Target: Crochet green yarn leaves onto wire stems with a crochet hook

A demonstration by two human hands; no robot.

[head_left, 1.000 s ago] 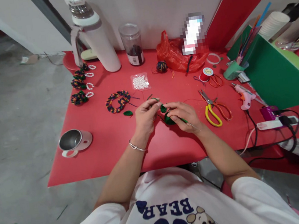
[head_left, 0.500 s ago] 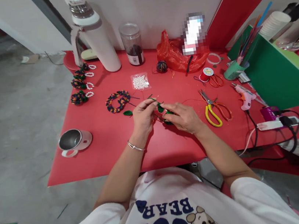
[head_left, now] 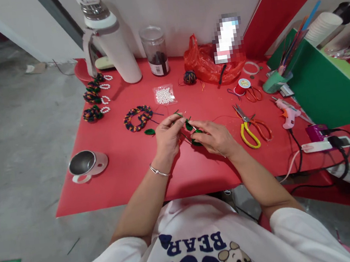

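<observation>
Head view, table: a red tabletop [head_left: 129, 176] seen from above, with both bare hands over its middle
Left hand: thumb and fingers [head_left: 168, 134] pinched together on the green yarn [head_left: 177, 113], a bracelet [head_left: 159, 170] round the wrist
Right hand: fingers [head_left: 214, 136] closed round a thin metal hook [head_left: 193, 125], which slants out past the palm
Green yarn piece: a small worked bit [head_left: 189, 126] between the two hands, at the fingertips; whether it touches the tabletop is hidden
Left of the hands: a green leaf shape [head_left: 149, 132] lying flat, a multicoloured yarn ring [head_left: 130, 125] just beyond it, and a mug [head_left: 95, 164] nearer the front edge
Beyond the hands: a clear packet of white beads [head_left: 164, 95], a jar [head_left: 155, 53] and a tall bottle [head_left: 120, 52] standing upright
Right of the hands: scissors [head_left: 249, 135] with one yellow and one orange handle, then a pink glue gun [head_left: 288, 116]
</observation>
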